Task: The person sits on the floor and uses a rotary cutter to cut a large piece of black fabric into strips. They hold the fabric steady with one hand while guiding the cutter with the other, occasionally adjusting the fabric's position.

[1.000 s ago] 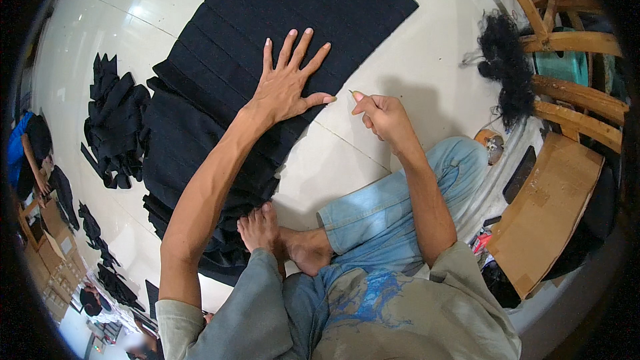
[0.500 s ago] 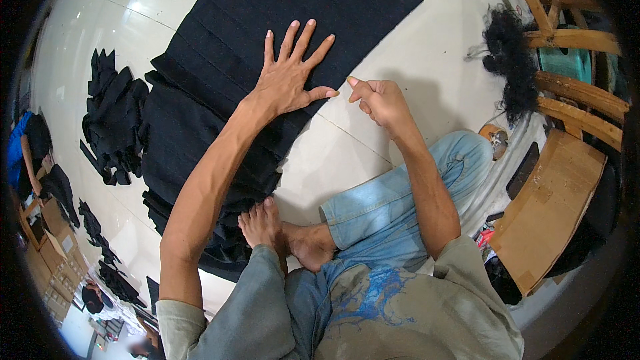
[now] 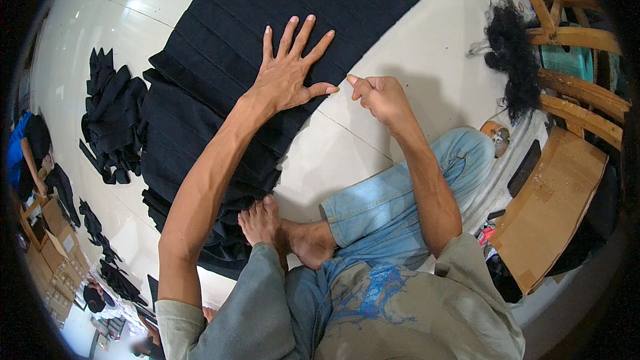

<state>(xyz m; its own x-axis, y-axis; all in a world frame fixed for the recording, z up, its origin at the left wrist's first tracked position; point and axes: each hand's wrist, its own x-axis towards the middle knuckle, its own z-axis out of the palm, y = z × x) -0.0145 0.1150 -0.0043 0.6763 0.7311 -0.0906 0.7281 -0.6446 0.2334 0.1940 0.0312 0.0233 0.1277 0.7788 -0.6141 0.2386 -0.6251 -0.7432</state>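
Observation:
A large black cloth [image 3: 280, 0] with parallel seam lines lies spread on the floor. My left hand [image 3: 283, 83] rests on it, palm down and fingers spread, its thumb reaching to the cloth's right edge. Just off that edge, my right hand [image 3: 383, 100] is closed in a pinch, thumb against the curled fingers. Whatever it may pinch is too small to make out. Toward my bare foot [image 3: 260, 223], the black cloth bunches into folds.
Black cloth strips [image 3: 113, 117] are heaped on the left. On the right are a tangle of black threads [image 3: 512, 60], a wooden frame [image 3: 580, 41] and a cardboard piece [image 3: 550, 210]. Another person [image 3: 93, 299] is at the far lower left.
Both hands stay in nearly the same place and pose. The view has shifted very slightly, and the cloth lies as before.

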